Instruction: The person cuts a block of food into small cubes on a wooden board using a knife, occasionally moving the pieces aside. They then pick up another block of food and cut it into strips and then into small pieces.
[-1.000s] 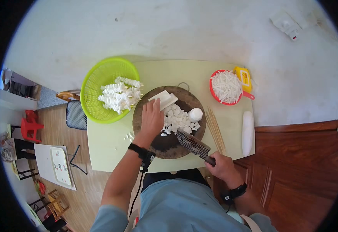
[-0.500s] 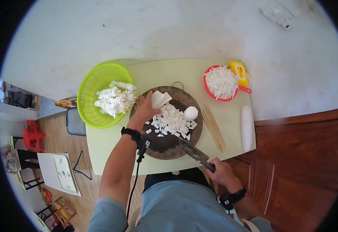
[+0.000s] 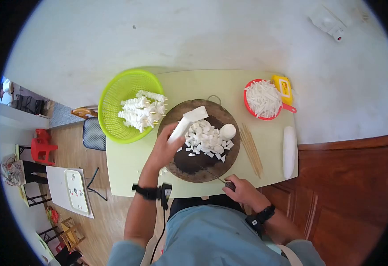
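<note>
Lifting white slab (image 3: 179, 132), cleaver (image 3: 230, 185) now edge-on

The person's left arm (image 3: 141, 219) reaches well forward, its bare forearm running nearly straight ahead with a slight lean inward. The left grip (image 3: 162, 148) is closed, raised in front of the torso (image 3: 220, 239), fingers directed forward and toward the right. The right arm (image 3: 287, 230) stays nearer the body, elbow out to the side, forearm slanting forward and inward. The right grip (image 3: 243, 191) is low, fingers curled tightly round. The two are well apart.
</note>
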A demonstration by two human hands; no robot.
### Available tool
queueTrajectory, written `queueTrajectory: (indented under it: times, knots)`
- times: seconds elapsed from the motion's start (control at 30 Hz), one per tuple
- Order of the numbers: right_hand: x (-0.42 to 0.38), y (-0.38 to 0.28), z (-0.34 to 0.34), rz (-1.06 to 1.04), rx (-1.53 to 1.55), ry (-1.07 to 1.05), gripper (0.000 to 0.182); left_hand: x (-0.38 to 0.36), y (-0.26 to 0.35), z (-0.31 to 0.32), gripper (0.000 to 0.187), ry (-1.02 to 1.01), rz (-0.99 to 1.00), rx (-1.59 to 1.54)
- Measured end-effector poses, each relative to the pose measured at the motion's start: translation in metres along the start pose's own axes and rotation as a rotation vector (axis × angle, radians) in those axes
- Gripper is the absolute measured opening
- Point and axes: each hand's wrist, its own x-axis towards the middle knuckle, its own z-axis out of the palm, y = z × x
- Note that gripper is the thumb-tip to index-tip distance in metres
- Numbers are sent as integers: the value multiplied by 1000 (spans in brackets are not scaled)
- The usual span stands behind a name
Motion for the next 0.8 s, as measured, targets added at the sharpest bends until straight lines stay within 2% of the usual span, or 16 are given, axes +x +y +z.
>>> queueTrajectory:
  times: [0.07, 0.1, 0.17, 0.27, 0.37, 0.57, 0.63, 0.8]
  knots:
    - [20, -8, 2, -36, 63, -64, 37, -37, -7, -10, 52, 35, 95, -28]
    - [31, -13, 3, -42, 63, -73, 37, -56, -3, -13, 52, 45, 91, -25]
    - [53, -22, 7, -36, 87, -145, 36, -92, 4, -17, 50, 19, -109, -385]
    - [87, -30, 16, -96, 174, -195, 34, -124, -13, -19, 44, 99, -184, -487]
    - [112, -32, 21, -163, 171, -173, 32, -144, -33, -19, 43, 158, -283, -434]
    - [130, -34, -5, -137, 30, -109, 25, -150, -65, 3, 36, 214, -392, -490]
    - [129, -31, -13, -163, 0, -15, 24, -144, -73, 15, 34, 230, -409, -541]
    - [125, -22, -11, -142, -32, 19, 25, -120, -79, 39, 34, 188, -479, -655]
